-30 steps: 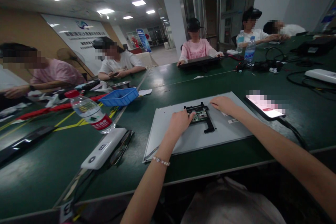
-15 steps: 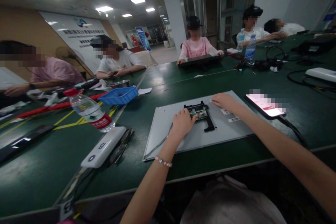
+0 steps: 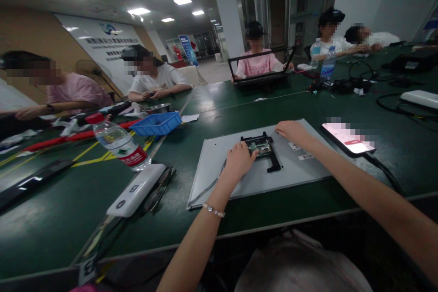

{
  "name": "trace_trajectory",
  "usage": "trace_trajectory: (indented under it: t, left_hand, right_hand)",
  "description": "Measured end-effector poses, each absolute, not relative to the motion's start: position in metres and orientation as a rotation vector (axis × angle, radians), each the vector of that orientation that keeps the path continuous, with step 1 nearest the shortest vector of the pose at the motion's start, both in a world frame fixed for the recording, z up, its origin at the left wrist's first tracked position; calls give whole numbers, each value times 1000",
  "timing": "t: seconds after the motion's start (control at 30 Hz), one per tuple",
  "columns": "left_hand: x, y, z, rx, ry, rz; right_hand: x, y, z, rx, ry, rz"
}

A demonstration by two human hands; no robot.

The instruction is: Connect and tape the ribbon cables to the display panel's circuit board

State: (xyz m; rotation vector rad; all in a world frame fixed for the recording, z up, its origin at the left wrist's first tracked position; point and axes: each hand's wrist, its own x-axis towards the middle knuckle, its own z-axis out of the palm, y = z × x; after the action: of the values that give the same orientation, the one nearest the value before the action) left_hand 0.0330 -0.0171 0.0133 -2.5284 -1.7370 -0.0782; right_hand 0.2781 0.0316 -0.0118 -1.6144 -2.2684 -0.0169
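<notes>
A flat grey panel [image 3: 212, 162] lies on the green table before me. On it sits a black bracket [image 3: 273, 162] around a green circuit board [image 3: 262, 148]. My left hand [image 3: 240, 159] rests on the left side of the board and bracket, thumb apart from the fingers, which are partly curled at the edge. My right hand [image 3: 290, 132] is at the panel's far edge, right of the bracket; its fingers are bent together, and anything between the fingertips is too small to make out. A cable [image 3: 208, 187] runs from under my left hand to the panel's near left corner.
Left of the panel are a white power bank [image 3: 137, 191], glasses [image 3: 159, 191], a water bottle [image 3: 119, 143] and a blue tray [image 3: 157, 124]. A lit phone [image 3: 349, 139] with a cable lies right. Several people sit around the table, one holding a black frame [image 3: 260, 80].
The person opposite has raised a thin black frame that lay flatter before. Both my hands keep nearly the same places on the panel. The whole view has shifted slightly.
</notes>
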Motion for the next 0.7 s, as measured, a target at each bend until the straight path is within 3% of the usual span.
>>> trace_trajectory:
  t: [0.33,0.7]
  left_hand:
    - [31,-15,7,-2519,-1718,-94]
    - [33,-18,11,-2535,-1755,-91]
  right_hand:
    - [226,43,2,-1441,-2354,-83]
    - [223,45,-12,-1391,-2311,134]
